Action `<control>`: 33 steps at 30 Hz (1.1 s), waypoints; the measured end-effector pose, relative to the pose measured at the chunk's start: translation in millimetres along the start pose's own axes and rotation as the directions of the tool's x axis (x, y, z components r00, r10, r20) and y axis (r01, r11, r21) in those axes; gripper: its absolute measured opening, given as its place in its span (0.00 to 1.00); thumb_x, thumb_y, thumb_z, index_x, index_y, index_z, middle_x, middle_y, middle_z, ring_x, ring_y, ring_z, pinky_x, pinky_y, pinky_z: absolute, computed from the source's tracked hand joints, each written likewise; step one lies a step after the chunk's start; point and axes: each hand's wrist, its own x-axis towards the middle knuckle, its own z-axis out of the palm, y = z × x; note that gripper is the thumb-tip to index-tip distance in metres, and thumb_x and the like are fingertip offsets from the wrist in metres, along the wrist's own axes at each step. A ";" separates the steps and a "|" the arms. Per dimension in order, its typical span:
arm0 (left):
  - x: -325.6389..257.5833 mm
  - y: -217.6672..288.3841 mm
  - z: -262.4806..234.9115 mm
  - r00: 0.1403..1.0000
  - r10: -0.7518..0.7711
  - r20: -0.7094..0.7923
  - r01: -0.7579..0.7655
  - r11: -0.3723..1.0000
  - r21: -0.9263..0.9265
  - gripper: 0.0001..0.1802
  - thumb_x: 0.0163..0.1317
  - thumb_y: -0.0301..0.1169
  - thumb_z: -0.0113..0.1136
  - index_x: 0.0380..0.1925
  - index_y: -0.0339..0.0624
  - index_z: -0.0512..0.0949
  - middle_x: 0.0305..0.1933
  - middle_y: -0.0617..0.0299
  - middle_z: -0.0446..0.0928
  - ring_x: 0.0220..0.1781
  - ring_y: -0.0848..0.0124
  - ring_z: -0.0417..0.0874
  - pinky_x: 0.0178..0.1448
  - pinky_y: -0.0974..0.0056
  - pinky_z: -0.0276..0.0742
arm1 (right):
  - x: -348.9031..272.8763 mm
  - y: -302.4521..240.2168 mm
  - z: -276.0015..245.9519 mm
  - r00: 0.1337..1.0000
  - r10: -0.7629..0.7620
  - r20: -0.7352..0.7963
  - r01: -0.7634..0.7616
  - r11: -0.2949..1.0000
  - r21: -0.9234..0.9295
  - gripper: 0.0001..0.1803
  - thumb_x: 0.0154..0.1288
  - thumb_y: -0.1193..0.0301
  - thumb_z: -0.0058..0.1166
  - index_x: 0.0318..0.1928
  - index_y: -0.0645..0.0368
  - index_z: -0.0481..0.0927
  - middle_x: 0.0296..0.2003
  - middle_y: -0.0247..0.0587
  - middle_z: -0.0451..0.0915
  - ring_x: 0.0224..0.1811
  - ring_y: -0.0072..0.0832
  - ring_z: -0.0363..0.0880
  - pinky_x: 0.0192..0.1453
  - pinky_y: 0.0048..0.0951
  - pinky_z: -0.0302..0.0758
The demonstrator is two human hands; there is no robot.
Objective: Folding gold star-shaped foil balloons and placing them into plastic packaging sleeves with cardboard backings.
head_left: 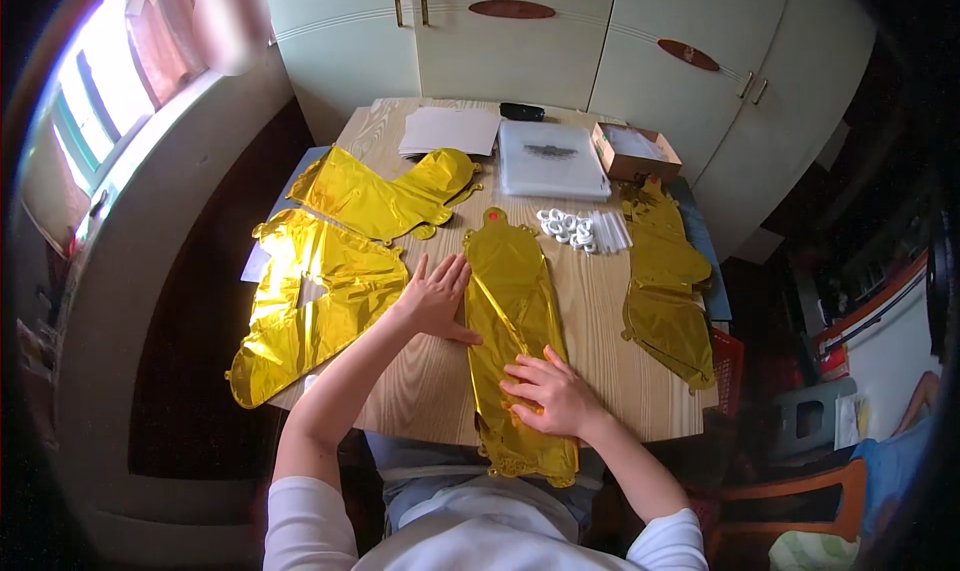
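A long gold foil balloon point(505, 291), flat and uninflated, lies lengthwise in front of me, its near end hanging over the table's front edge. A small red spot marks its far tip. My left hand point(437, 298) rests at its left edge with the fingers stretched out and apart. Lower down, my right hand point(548, 396) lies spread on the foil near the front edge, palm down. Neither hand grips anything. More flat gold foil balloons lie around: one at the far left point(375, 196), one at the near left point(320, 296) and gold foil point(668, 281) along the right side.
White rings point(568, 230) and clear straws or tubes point(611, 232) lie right of the middle balloon. Behind are a stack of paper point(448, 131), a stack of clear plastic bags point(553, 161), a black object point(521, 112) and a cardboard box point(635, 153). Pale cabinets point(510, 51) stand beyond the wooden table point(410, 396).
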 end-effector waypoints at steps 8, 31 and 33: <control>1.2 0.6 -0.6 1.000 0.000 0.016 0.000 1.000 -0.018 0.75 0.38 0.83 0.48 0.71 0.29 0.49 0.77 0.45 0.48 0.79 0.54 0.46 0.76 0.37 0.43 | 25.8 -15.5 6.5 0.994 -0.089 0.070 0.096 0.989 -0.111 0.26 0.68 0.57 0.50 0.62 0.54 0.73 0.63 0.39 0.72 0.69 0.37 0.65 0.74 0.52 0.53; 13.7 -8.7 5.3 0.995 -0.096 0.033 0.097 0.994 -0.053 0.59 0.57 0.75 0.37 0.73 0.35 0.49 0.78 0.51 0.46 0.80 0.59 0.44 0.77 0.38 0.40 | 8.8 -33.8 24.8 0.971 -0.146 0.190 0.184 0.962 -0.200 0.23 0.71 0.54 0.44 0.64 0.38 0.72 0.67 0.27 0.68 0.73 0.32 0.60 0.73 0.66 0.47; 18.7 -12.4 4.3 0.990 -0.136 0.027 0.138 0.987 -0.088 0.54 0.62 0.70 0.36 0.73 0.35 0.50 0.78 0.50 0.47 0.80 0.59 0.45 0.77 0.38 0.41 | 8.6 -33.0 25.4 0.971 -0.148 0.189 0.186 0.963 -0.197 0.23 0.71 0.54 0.43 0.65 0.38 0.72 0.67 0.27 0.68 0.73 0.32 0.60 0.72 0.68 0.46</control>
